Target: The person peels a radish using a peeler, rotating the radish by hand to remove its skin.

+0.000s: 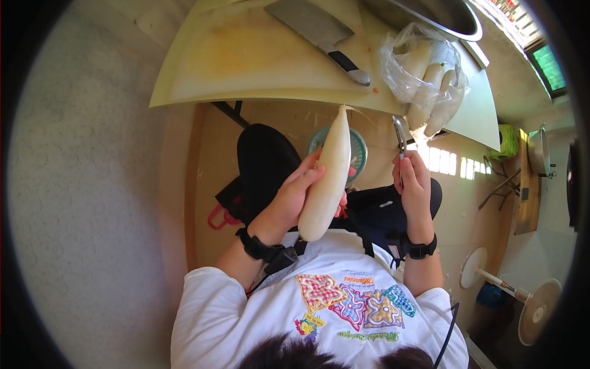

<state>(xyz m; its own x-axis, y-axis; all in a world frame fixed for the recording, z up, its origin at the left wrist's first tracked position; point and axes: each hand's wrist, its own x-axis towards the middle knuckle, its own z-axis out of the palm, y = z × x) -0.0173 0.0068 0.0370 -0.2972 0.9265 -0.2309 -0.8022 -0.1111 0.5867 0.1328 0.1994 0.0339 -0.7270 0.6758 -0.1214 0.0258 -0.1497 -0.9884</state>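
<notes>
A long white daikon radish [327,175] lies tilted in my left hand [300,187], its thin root tip pointing away from me and its thick end near my shirt. My left fingers wrap around it from below and the side. To the right, my right hand [413,178] is closed around the handle of a metal peeler [401,135], whose head points up and away. The peeler is apart from the radish. Below the radish's tip, a teal basket [361,157] stands on the floor, partly hidden by the radish and my hand.
On the table [258,80] ahead lie a cleaver [319,40] with a black handle and a clear plastic bag [424,74] of more radishes at the right edge. A large metal basin [455,18] sits behind the bag. A fan [516,292] stands at the lower right.
</notes>
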